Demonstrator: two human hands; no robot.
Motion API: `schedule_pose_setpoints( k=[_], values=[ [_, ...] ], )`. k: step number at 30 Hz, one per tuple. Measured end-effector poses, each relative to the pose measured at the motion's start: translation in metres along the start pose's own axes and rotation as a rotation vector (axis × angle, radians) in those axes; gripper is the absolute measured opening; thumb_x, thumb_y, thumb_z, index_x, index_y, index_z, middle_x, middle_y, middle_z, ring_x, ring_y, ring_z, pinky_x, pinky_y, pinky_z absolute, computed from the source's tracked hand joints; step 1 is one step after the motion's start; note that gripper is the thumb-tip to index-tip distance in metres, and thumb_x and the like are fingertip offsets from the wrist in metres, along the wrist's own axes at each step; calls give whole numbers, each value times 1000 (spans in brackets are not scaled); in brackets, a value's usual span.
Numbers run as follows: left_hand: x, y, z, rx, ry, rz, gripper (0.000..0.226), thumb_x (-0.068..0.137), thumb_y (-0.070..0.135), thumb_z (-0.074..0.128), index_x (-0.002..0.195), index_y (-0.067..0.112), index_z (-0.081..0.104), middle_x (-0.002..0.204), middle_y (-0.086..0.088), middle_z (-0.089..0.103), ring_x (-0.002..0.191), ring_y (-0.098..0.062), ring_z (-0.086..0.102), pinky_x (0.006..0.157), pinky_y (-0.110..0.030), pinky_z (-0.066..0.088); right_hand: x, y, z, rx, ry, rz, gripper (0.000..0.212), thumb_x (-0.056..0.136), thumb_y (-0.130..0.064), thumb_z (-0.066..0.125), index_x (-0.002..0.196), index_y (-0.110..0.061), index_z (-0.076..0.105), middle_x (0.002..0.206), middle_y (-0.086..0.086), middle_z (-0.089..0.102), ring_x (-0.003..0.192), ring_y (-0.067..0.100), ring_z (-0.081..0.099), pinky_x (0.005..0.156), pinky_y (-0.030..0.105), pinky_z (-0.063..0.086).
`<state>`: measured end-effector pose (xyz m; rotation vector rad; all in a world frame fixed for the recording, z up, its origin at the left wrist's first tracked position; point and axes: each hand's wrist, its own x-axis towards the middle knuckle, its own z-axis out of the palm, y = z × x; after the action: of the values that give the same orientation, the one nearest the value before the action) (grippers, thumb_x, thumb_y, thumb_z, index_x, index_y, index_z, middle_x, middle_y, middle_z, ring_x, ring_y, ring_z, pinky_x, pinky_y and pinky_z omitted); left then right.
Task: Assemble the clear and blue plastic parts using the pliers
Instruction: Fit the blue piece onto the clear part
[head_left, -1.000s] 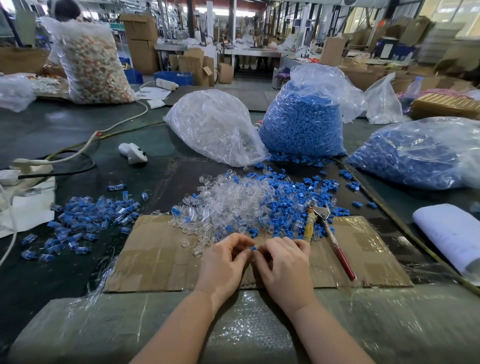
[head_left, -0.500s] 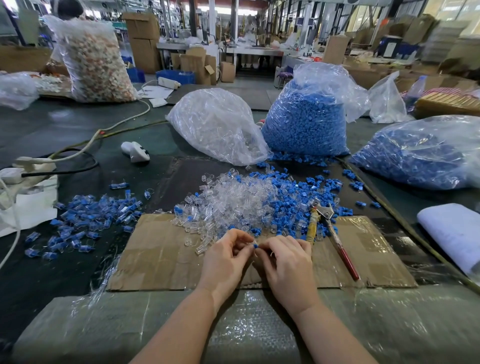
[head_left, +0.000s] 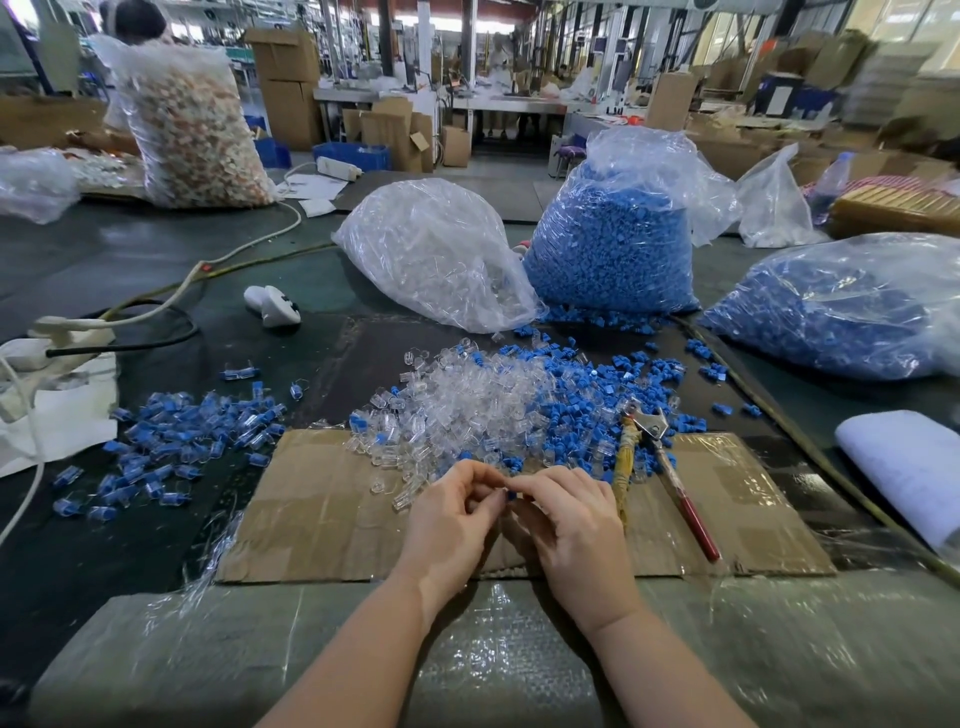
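A: Item one, the pliers: we log a steel head, one yellowed handle, one red handle, lying on the cardboard sheet, right of centre.

B: Long axis near-vertical in frame, head toward the top. Our left hand and right hand pinch one small blue part, fingertips touching, at centre.

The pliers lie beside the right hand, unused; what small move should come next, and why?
Probably the right hand should reach for the pliers. Both hands, the left hand too, already pinch a small blue part together between them, and the pliers lie untouched on the cardboard.
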<state>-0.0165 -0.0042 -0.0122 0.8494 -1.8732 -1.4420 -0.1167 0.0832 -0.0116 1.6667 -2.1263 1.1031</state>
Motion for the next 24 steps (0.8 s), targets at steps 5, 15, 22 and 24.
schedule_pose_setpoints(
  k=[5,15,22,24],
  values=[
    [1,-1,0,-7,7,-8,18,86,0,60,83,18,61,71,1,63,61,1,57,61,-13,48,1,-2,-1,-27,-3,-11,29,84,-37,49,94,-21,70,86,-7,64,76,14,56,71,27,34],
    [1,-2,0,-29,22,-49,14,88,3,58,86,17,59,81,-12,66,75,-19,62,70,-25,54,14,30,-27,-537,-135,745,58,90,-58,39,132,-18,39,126,9,46,115,24,42,91,40,34],
    [1,1,-2,-58,18,-64,12,88,2,57,88,14,59,82,-12,66,72,-15,62,64,-18,51,30,46,-37,-547,-399,921,84,81,-66,47,143,-14,24,142,15,32,128,31,31,97,45,33],
    [1,1,-2,-65,19,-65,13,88,2,58,88,14,59,82,-13,66,72,-15,62,63,-18,51,35,49,-40,-508,-408,949,75,81,-56,53,139,-14,30,139,15,35,126,31,34,96,45,34]
  ],
)
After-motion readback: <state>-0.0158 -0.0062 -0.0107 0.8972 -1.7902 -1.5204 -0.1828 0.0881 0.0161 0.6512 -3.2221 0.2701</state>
